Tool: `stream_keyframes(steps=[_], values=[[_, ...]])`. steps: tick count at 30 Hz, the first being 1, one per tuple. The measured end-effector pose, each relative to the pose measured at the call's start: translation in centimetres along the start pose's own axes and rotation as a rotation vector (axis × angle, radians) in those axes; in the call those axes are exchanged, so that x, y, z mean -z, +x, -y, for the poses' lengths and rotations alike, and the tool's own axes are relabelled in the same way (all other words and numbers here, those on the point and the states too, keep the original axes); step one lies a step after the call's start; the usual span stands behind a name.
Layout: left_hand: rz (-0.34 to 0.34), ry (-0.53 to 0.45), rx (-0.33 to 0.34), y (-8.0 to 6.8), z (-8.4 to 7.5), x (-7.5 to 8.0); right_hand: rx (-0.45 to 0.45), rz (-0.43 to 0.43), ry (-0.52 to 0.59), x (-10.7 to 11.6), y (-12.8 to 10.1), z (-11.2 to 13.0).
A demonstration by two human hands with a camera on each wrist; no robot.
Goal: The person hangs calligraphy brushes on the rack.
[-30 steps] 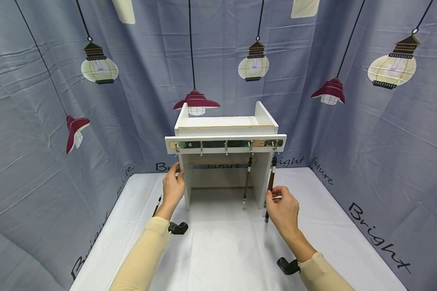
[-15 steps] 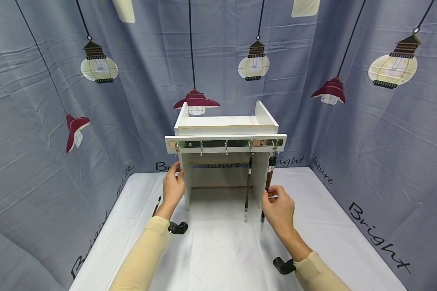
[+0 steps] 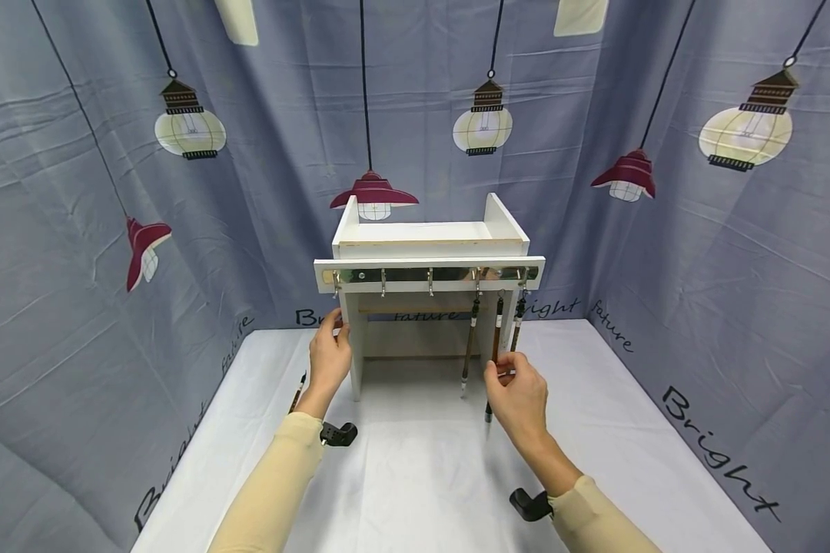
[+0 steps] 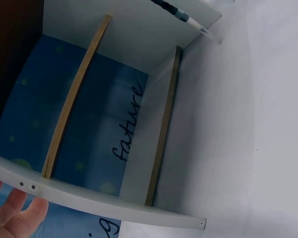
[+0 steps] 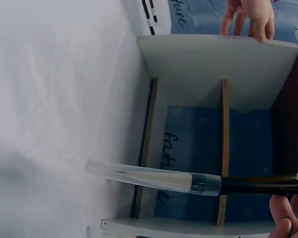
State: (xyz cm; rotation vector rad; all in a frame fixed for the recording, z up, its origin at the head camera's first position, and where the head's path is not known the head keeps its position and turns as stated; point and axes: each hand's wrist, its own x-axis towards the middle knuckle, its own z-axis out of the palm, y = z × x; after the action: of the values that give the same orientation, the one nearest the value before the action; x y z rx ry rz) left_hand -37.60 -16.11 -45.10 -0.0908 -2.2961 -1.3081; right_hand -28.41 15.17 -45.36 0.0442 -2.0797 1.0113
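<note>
Right hand (image 3: 519, 399) has shifted left since the earlier frames, carrying its calligraphy brush (image 3: 494, 349) away from the rightmost hook.

Thumb and fingers of the right hand pinch the brush mid-shaft; the brush hangs near-vertical, its top loop just under the metal hook rail (image 3: 429, 274), between two other brushes: one hanging brush (image 3: 469, 346) on its left, another (image 3: 517, 322) on its right. Left hand (image 3: 328, 357) grips the left side panel of the white shelf rack (image 3: 429, 230), fingers curled round its front edge. The rack stands on the white table (image 3: 415, 476). A further brush (image 3: 297, 392) lies on the table beside the left wrist.
</note>
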Motion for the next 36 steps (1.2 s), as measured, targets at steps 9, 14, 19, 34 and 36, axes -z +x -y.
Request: stream_keyframes(steps=[9, 14, 19, 34, 36], values=[[0.000, 0.005, 0.002, 0.1, -0.1, 0.0, 0.009, 0.005, -0.002, -0.5, -0.2, 0.1], [-0.001, 0.006, 0.003, 0.1, -0.2, 0.0, 0.013, 0.009, 0.003, -0.8, -0.3, 0.4], [-0.002, 0.004, 0.002, 0.0, -0.2, 0.1, 0.018, 0.016, 0.011, -1.0, -0.4, 0.8], [0.005, 0.000, 0.005, -0.1, -0.4, 0.2, 0.017, 0.058, 0.057, -1.6, -0.6, 1.7], [0.005, 0.002, 0.007, -0.1, -0.4, 0.2, 0.021, 0.055, 0.062, -1.7, -0.6, 1.8]])
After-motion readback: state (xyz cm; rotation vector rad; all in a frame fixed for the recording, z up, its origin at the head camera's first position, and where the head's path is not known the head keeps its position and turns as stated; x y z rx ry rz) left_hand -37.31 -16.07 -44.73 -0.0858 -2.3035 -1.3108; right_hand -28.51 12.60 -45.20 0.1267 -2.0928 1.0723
